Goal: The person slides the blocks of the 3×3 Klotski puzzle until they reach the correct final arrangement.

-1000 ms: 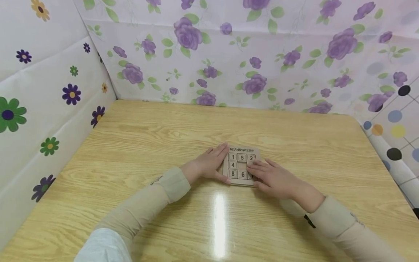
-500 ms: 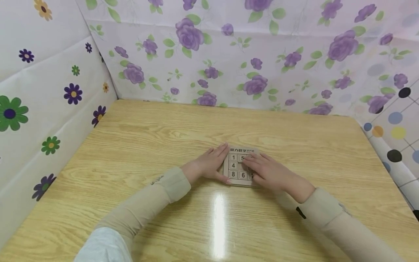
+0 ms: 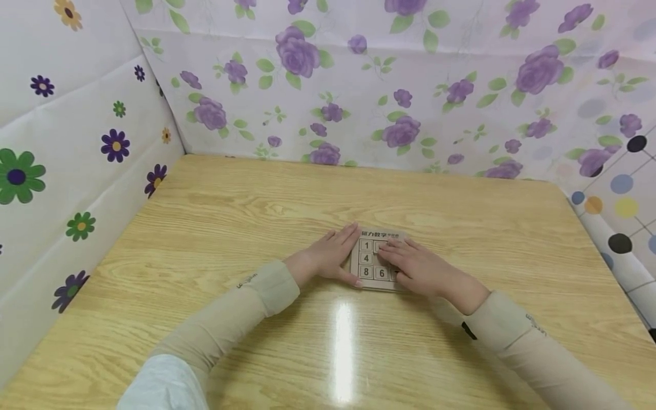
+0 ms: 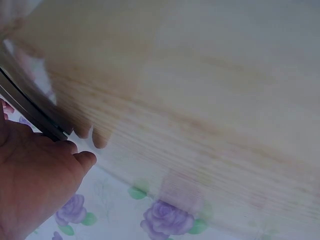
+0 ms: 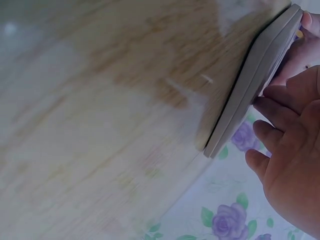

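Observation:
A flat grey-beige number sliding puzzle (image 3: 376,285) lies on the wooden table, with dark lettering along its top. Tiles 1, 4, 8 and 6 show, and others are partly or wholly under the right hand. My left hand (image 3: 330,254) braces the puzzle's left side, thumb at the lower corner and straight fingers along the upper edge. From the right, my right hand (image 3: 424,270) reaches over the puzzle with fingertips on the upper middle tile, covering the right column. In the right wrist view, the puzzle's side edge (image 5: 245,85) stands beside the extended fingers.
The light wooden table (image 3: 246,205) reaches back to a cloth with purple roses (image 3: 328,85). White cloth with daisies (image 3: 77,171) borders the left side, and dotted cloth (image 3: 622,210) the right. A bright reflection (image 3: 343,353) lies in front of the puzzle.
My right hand has moved left and slightly up over the puzzle, from the right column to the upper middle tile, hiding tile 2 and most of tile 5. The left hand stays put.

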A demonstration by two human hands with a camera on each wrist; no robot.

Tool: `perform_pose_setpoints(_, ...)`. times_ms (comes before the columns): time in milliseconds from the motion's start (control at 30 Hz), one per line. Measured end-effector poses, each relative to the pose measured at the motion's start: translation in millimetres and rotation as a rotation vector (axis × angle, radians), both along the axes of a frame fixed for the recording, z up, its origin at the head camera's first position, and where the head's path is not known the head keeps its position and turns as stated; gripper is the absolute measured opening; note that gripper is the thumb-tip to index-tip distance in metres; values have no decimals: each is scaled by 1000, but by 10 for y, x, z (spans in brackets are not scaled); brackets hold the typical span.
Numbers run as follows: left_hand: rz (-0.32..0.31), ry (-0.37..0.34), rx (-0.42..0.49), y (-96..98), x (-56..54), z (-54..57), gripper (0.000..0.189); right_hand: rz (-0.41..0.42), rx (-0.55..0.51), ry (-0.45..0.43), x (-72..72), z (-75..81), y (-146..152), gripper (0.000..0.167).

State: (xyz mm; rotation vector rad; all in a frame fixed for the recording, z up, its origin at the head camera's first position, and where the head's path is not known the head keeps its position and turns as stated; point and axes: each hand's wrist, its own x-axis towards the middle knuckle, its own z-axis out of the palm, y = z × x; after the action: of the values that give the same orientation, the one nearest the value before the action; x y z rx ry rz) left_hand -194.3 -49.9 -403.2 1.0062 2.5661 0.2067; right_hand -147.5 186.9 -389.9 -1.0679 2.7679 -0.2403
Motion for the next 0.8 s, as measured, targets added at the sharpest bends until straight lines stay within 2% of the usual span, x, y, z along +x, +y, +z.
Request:
perform_pose_setpoints(567,2,-7,-5,1,4,-9,122,0,-20,-27,-15,-1,21,51)
perform_pose_setpoints(800,4,-2,-1,2,4,-4,121,2,-20,-8,-5,-13,20,51)
